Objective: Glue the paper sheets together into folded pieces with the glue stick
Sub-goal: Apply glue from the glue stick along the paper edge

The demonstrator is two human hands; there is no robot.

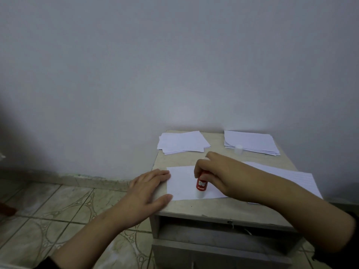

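The right hand point(219, 173) grips the red cylindrical glue stick point(202, 183) upright on a flat white sheet point(182, 181); the left hand point(149, 189), fingers straight, presses the sheet's edge on the matte desk point(194, 208).

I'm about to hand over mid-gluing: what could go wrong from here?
The sheet is pinned only at its left edge by the left hand, so the glue stick in the right hand may drag or wrinkle it. The right forearm lies over the lined sheet and could shift it. The loose cap could roll off.
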